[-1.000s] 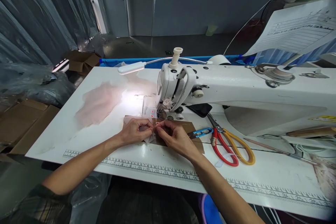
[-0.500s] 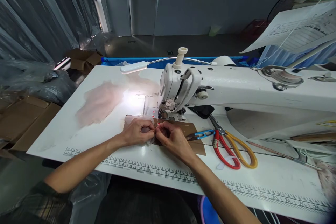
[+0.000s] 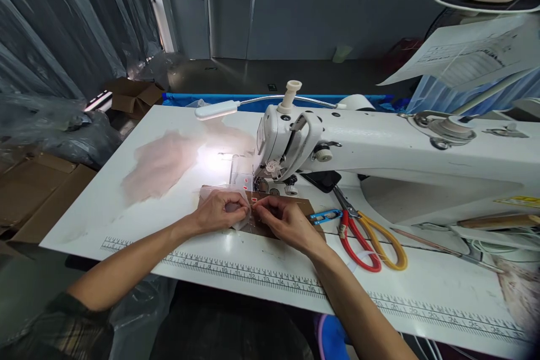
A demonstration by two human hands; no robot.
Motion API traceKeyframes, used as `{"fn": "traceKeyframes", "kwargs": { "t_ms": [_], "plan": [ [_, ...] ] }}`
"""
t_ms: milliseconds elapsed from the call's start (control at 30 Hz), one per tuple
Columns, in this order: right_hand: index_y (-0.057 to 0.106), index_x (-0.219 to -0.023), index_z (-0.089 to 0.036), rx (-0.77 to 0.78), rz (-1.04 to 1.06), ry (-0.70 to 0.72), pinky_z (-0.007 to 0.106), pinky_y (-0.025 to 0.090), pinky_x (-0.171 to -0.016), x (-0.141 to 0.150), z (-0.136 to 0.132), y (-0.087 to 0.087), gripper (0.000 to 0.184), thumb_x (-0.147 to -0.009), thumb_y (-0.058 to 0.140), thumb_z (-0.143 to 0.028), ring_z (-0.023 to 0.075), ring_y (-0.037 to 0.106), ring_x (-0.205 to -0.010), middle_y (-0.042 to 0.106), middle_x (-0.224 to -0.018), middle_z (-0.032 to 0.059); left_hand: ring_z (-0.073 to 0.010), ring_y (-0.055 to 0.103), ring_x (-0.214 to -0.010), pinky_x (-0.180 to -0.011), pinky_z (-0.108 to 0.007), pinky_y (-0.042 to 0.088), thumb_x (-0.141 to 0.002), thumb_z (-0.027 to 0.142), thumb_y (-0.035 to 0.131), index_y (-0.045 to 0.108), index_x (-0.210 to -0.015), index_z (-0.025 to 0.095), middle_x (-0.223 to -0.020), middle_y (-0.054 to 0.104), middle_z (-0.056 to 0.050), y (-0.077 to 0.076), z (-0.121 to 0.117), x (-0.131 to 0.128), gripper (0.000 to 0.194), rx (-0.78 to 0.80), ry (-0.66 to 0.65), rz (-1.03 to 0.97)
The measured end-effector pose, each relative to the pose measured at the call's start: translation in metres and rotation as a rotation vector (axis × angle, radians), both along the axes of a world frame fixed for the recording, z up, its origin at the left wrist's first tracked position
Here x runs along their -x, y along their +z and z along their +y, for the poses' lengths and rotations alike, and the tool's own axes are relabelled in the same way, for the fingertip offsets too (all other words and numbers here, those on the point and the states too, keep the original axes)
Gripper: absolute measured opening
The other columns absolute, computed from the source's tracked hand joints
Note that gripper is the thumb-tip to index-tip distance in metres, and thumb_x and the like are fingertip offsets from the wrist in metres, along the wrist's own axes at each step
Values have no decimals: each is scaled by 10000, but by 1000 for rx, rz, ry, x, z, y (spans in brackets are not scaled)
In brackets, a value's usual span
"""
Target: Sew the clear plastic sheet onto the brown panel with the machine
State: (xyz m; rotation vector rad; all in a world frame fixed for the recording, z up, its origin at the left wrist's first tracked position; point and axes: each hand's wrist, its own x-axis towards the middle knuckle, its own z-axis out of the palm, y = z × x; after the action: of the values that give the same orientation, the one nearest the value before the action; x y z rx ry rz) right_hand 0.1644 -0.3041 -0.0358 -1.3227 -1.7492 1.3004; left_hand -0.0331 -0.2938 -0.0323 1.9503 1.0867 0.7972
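Note:
My left hand (image 3: pixel 224 211) pinches a sheer pale fabric (image 3: pixel 242 219) in front of the sewing machine's needle area. Close beside it, fingertips almost touching, my right hand (image 3: pixel 282 217) is closed in a pinch; whatever lies between its fingertips is too small to make out. Beneath both hands a brown card (image 3: pixel 270 230) rests on the machine bed. The white sewing machine (image 3: pixel 291 140) stands just behind, its presser foot lit by a lamp (image 3: pixel 217 109). Blue thread snips (image 3: pixel 327 216) lie right of my right hand, near scissors (image 3: pixel 371 236) with red and yellow handles.
Sheer pinkish fabric (image 3: pixel 164 163) lies spread across the left of the white table (image 3: pixel 93 202). A ruler strip (image 3: pixel 236 270) runs along the front edge. A black phone-like object (image 3: pixel 327 181) sits under the machine arm. Cardboard boxes (image 3: pixel 46 197) stand left, and a paper sheet (image 3: pixel 464 48) hangs upper right.
My right hand has shifted slightly right and up, its fingertips drawing a little away from my left. The left hand stays nearly in place, still pinching the fabric. The view has turned slightly.

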Motion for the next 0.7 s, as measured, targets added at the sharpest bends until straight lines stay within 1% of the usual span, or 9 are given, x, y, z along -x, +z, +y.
{"fn": "traceKeyframes", "kwargs": {
  "t_ms": [100,167,333,533,700],
  "plan": [
    [648,-855,-167,-8,-36,-1,258,417,-551,3,-3,3,297,-826,543,-443,135,524,-601,633,-721,24,-114,617,-654,-623,-210,493,-771,174,563,697,-746,162,-706,691,4,-1,0,0,136,-5,-4,18],
    [647,-854,-167,-9,-26,-9,262,427,-559,4,-5,5,296,-825,541,-441,136,531,-605,635,-723,26,-111,614,-646,-629,-213,498,-769,179,565,699,-745,164,-702,691,6,-1,0,0,137,-9,-17,20],
    [627,-810,-168,-21,-20,-13,254,392,-518,7,-5,7,295,-817,528,-445,124,496,-576,608,-689,20,-115,619,-651,-635,-215,497,-768,192,573,702,-742,164,-704,693,7,1,0,-1,135,4,-24,11],
    [612,-792,-168,-34,-31,-26,253,374,-521,12,-7,8,264,-799,525,-417,119,466,-573,580,-667,13,-107,598,-630,-599,-204,466,-760,215,566,703,-733,158,-685,682,7,1,-1,-1,151,-3,-16,6],
    [574,-743,-183,-85,-78,-64,254,341,-518,16,-8,8,216,-788,532,-390,115,423,-546,505,-598,-17,-98,574,-607,-598,-207,460,-741,187,554,703,-723,161,-662,674,10,1,-1,-1,152,-4,-17,11]
  ]
}}
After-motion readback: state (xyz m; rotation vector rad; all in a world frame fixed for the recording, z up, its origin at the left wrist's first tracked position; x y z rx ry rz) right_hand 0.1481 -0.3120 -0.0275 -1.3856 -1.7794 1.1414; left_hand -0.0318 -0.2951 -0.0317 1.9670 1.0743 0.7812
